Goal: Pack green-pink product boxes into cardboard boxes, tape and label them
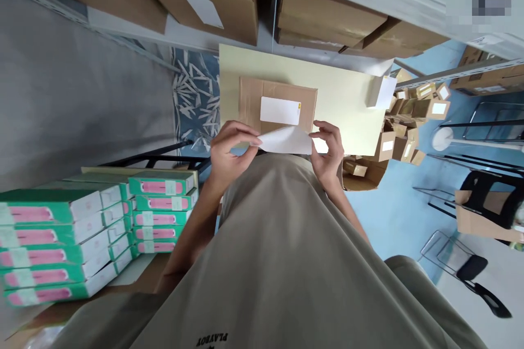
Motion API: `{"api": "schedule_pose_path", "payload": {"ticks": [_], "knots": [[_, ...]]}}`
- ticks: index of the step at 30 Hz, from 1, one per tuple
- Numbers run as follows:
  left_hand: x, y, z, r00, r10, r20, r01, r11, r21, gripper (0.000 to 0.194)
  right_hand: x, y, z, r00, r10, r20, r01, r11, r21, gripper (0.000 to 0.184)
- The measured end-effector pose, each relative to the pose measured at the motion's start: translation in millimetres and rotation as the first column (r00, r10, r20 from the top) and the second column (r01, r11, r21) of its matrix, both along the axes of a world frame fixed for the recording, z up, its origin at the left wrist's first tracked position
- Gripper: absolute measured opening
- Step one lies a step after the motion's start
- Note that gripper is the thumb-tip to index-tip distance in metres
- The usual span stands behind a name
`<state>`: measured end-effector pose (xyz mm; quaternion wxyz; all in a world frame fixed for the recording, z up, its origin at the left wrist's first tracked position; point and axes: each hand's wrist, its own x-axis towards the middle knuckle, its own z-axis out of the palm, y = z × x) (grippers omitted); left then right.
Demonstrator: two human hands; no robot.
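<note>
Between both hands a white paper sheet (286, 140), perhaps a label, is stretched and slightly bent. My left hand (234, 147) pinches its left end with thumb and forefinger. At the right end, the fingers of my right hand (327, 147) close on its edge. Just beyond the sheet, a flat brown cardboard box (250, 99) lies on a pale yellow table (347, 103). Stuck on top of that box is a white label (280, 110) with a small yellow mark. The box's near edge is partly hidden by the sheet and hands.
A white box (381, 92) stands at the table's right end. Large cartons (327, 8) fill the shelf behind. Green-and-pink boxes (159, 218) are stacked at left. Small brown cartons (407, 142) pile up at right near a chair (487, 191). White strips (196, 87) litter the floor.
</note>
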<state>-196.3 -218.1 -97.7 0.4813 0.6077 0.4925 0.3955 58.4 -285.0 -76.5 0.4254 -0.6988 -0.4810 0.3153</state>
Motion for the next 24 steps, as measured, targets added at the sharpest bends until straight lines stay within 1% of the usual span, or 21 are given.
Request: {"api": "schedule_pose_path", "payload": {"ticks": [1,2,4,5,6,8,10,12,13,15,18,22,24], "knots": [[-3.4,1.8,-4.9,1.0,0.0,0.003,0.0,1.0,-0.012,0.007,-1.6,-2.3,-2.6,0.999,0.005,0.037,-0.005,1.0,-0.01,0.012],[-6.4,3.8,-10.8,1.0,-0.001,0.008,0.001,0.999,-0.038,0.015,-3.4,-4.6,-5.6,0.997,0.011,0.071,-0.009,1.0,-0.023,0.013],[-10.6,8.8,-25.7,1.0,-0.001,0.023,0.004,0.992,-0.126,0.038,-7.5,-7.7,-12.6,0.993,0.013,0.118,-0.008,0.999,-0.044,0.016],[-11.4,12.2,-34.9,1.0,0.001,0.031,0.004,0.984,-0.178,0.047,-9.5,-7.9,-16.9,0.992,0.012,0.126,-0.005,0.999,-0.053,0.018],[-11.1,16.4,-45.1,0.999,0.004,0.036,0.004,0.973,-0.231,0.051,-11.2,-6.9,-22.1,0.992,0.007,0.122,0.001,0.998,-0.066,0.021],[-7.1,27.6,-66.7,1.0,0.013,0.028,-0.003,0.943,-0.333,0.046,-12.4,-0.5,-35.1,0.996,-0.012,0.092,0.022,0.993,-0.112,0.029],[1.0,42.4,-87.2,1.0,0.003,-0.016,-0.009,0.911,-0.413,0.034,-9.3,11.3,-50.9,0.998,-0.035,0.058,0.046,0.978,-0.204,0.035],[11.4,59.0,-102.9,0.995,-0.034,-0.089,-0.011,0.89,-0.457,0.023,-2.6,26.5,-66.7,0.998,-0.04,0.044,0.052,0.943,-0.328,0.036],[16.7,67.2,-108.4,0.99,-0.057,-0.133,-0.011,0.886,-0.463,0.021,1.4,34.3,-73.6,0.998,-0.032,0.049,0.048,0.921,-0.387,0.034],[26.6,81.6,-114.3,0.969,-0.099,-0.226,-0.014,0.893,-0.45,0.02,8.6,48.7,-83.9,0.997,-0.001,0.072,0.035,0.879,-0.476,0.029],[37.7,95.6,-113.5,0.918,-0.143,-0.369,-0.023,0.912,-0.41,0.023,13.2,63.9,-91.2,0.99,0.043,0.132,0.037,0.837,-0.545,0.026],[46.1,98.4,-105.8,0.831,-0.184,-0.524,-0.024,0.931,-0.365,0.022,10.5,72.9,-94.4,0.97,0.034,0.239,0.116,0.802,-0.586,0.027],[48.7,95.6,-103.2,0.802,-0.184,-0.568,-0.028,0.939,-0.344,0.022,9.7,75.0,-95.7,0.965,0.045,0.26,0.126,0.786,-0.605,0.028]]}}
